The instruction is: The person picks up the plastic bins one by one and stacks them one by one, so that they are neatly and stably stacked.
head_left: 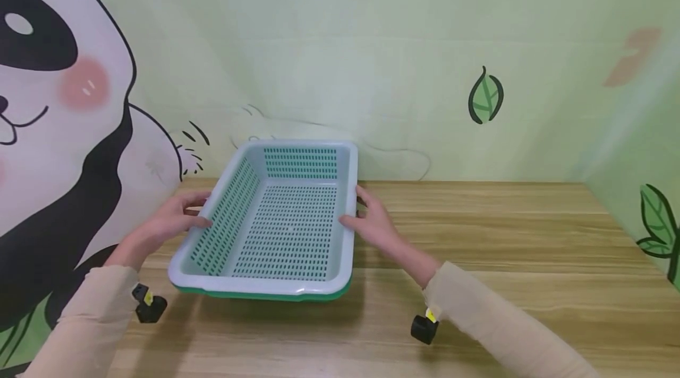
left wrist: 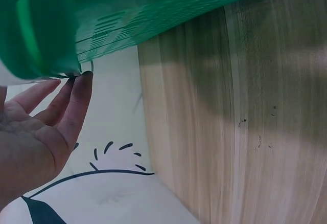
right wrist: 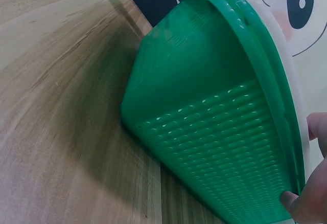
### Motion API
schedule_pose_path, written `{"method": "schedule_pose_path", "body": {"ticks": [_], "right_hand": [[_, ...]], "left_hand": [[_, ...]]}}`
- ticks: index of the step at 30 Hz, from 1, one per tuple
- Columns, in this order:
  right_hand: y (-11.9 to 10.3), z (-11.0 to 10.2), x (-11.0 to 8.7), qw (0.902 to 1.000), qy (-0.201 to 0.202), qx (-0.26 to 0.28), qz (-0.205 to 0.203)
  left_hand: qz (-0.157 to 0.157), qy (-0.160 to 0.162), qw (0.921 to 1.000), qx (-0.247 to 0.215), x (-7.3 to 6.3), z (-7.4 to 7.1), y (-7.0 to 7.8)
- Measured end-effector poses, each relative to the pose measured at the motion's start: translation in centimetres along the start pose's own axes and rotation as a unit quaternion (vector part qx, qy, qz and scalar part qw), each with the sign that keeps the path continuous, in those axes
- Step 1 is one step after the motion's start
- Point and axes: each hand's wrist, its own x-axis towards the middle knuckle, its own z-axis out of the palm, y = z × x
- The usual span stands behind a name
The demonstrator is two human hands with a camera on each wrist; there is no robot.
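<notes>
A white plastic basket (head_left: 265, 284) with slotted walls and floor sits nested inside a green basket (head_left: 255, 295), whose edge shows below the white rim in the head view. By its left rim, my left hand (head_left: 170, 218) holds the pair, thumb over the top and fingers beneath. On the opposite side my right hand (head_left: 377, 221) grips the rim in the same way. From the left wrist, the slotted underside of the green basket appears raised over the table. The right wrist view shows the green outer wall tilted; whether its lower edge touches the table I cannot tell.
The wooden table (head_left: 504, 236) extends to the right of the baskets. Behind it hangs a pale green backdrop (head_left: 425, 88) with leaves and a panda (head_left: 48, 147) printed on it. A small black device (head_left: 151, 308) is strapped at the left wrist, another (head_left: 424, 328) at the right.
</notes>
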Motion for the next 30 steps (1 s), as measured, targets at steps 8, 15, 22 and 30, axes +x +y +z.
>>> {"method": "schedule_pose_path", "body": {"ticks": [8,15,22,30], "right_hand": [[0.2,-0.5,-0.2,0.9997,-0.003,0.022,0.009],[0.3,-0.9,-0.2,0.9997,-0.008,0.021,0.011],[0.4,-1.0,-0.2,0.9998,-0.009,0.019,0.007],[0.2,-0.8,-0.1,0.9999,-0.004,0.01,0.005]], "left_hand": [[0.005,-0.004,0.9996,-0.027,0.2,0.6,0.2],[0.005,0.001,0.9993,-0.038,0.1,1.2,0.5],[-0.017,0.016,0.9995,-0.019,0.1,1.4,0.6],[-0.028,0.008,0.9994,-0.017,0.3,1.3,0.4]]}}
